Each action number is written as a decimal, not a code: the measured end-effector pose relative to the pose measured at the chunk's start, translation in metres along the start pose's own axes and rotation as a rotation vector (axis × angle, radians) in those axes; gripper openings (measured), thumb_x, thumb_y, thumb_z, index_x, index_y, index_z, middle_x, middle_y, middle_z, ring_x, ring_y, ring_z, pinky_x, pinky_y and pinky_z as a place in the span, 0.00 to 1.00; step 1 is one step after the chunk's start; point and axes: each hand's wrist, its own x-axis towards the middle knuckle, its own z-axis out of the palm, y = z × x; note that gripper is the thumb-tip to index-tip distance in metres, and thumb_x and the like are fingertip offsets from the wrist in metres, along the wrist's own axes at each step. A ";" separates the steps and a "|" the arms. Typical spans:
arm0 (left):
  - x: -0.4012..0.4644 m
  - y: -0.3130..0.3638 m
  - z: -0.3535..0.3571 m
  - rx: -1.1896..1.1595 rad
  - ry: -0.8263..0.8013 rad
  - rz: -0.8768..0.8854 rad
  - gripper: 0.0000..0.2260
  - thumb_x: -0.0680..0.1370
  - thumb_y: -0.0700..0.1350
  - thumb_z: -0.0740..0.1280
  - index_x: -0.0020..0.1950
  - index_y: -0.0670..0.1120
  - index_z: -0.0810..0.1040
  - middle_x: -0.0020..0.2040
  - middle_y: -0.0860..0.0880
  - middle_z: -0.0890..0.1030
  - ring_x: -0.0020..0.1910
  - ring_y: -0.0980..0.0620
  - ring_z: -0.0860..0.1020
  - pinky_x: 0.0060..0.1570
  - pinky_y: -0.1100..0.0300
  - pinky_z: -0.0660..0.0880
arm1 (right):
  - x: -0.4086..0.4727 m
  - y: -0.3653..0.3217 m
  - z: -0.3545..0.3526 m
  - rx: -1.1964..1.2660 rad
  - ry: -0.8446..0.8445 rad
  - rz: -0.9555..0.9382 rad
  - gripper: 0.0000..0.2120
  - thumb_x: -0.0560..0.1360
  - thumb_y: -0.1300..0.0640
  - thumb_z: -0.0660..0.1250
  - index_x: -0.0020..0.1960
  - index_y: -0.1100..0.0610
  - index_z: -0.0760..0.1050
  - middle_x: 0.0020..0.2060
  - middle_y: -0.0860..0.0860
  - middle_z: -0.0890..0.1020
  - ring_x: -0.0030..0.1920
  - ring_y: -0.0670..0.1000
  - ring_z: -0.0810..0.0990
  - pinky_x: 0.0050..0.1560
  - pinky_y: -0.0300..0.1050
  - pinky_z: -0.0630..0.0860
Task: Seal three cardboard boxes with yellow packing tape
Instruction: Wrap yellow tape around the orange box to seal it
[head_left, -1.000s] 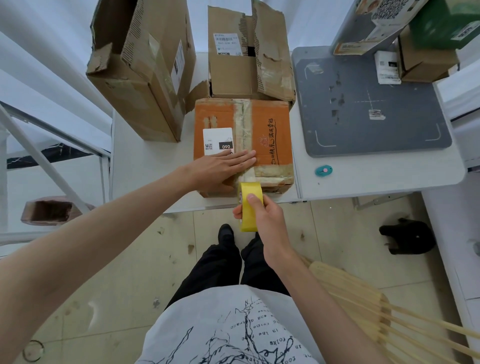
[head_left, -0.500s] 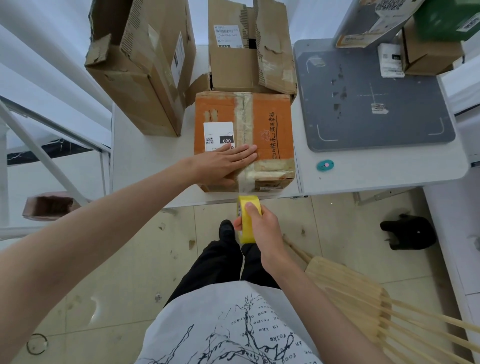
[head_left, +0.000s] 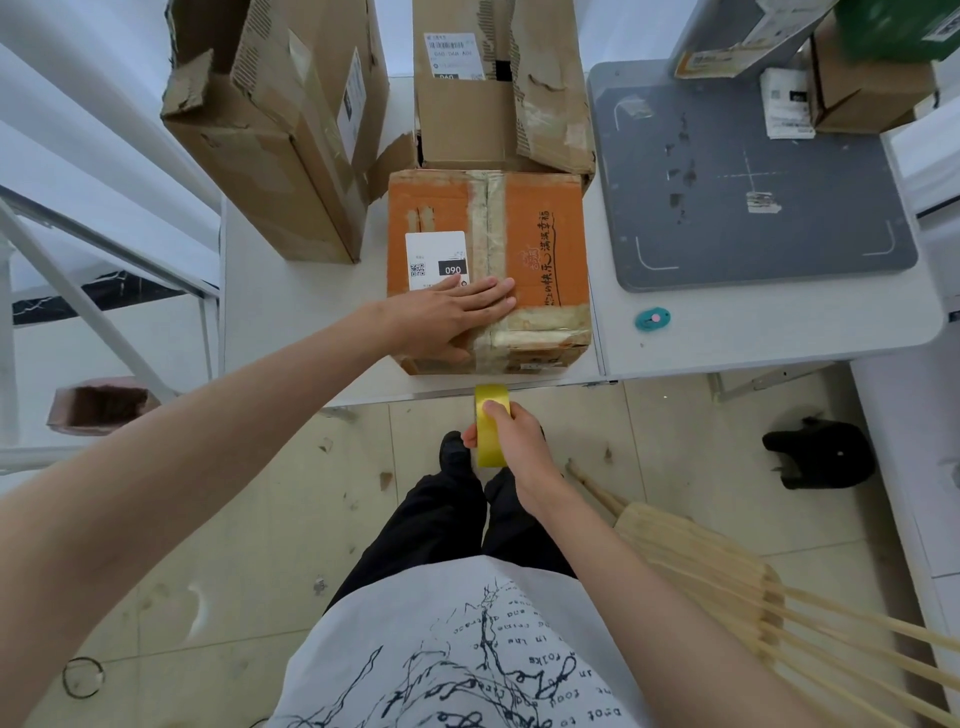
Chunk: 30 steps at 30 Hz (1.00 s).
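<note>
A glossy yellow tape roll, on edge with its band running away, was gripped by the right hand, while the orange box beyond was pressed by the flat left hand.

The tape roll is bright yellow. The nearest box is orange with dark printed characters, a pale worn tape strip and a white label bearing a black patch. Two other boxes are plain brown. The table is white, its mat grey with white markings. A small cutter is teal. The shirt is white with black scribbles; the trousers are black.
</note>
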 end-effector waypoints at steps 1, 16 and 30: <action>0.001 0.000 -0.001 -0.001 0.002 -0.008 0.42 0.82 0.57 0.64 0.82 0.51 0.36 0.82 0.51 0.35 0.81 0.51 0.36 0.80 0.43 0.44 | 0.006 0.001 0.001 0.005 -0.012 0.004 0.11 0.84 0.52 0.58 0.54 0.56 0.76 0.39 0.52 0.87 0.41 0.48 0.84 0.51 0.46 0.77; -0.024 0.092 0.046 -0.576 0.916 -0.451 0.20 0.77 0.45 0.69 0.68 0.43 0.73 0.68 0.47 0.74 0.69 0.48 0.72 0.69 0.50 0.72 | 0.037 0.004 -0.015 0.020 -0.005 -0.019 0.09 0.81 0.54 0.61 0.56 0.56 0.78 0.48 0.50 0.83 0.48 0.49 0.77 0.46 0.43 0.70; 0.024 0.170 0.074 -1.847 0.635 -1.141 0.15 0.80 0.58 0.68 0.60 0.49 0.77 0.53 0.50 0.82 0.54 0.50 0.80 0.50 0.56 0.74 | 0.141 -0.053 -0.146 -0.318 0.768 -0.199 0.11 0.83 0.62 0.60 0.65 0.58 0.73 0.67 0.55 0.70 0.60 0.55 0.73 0.60 0.47 0.74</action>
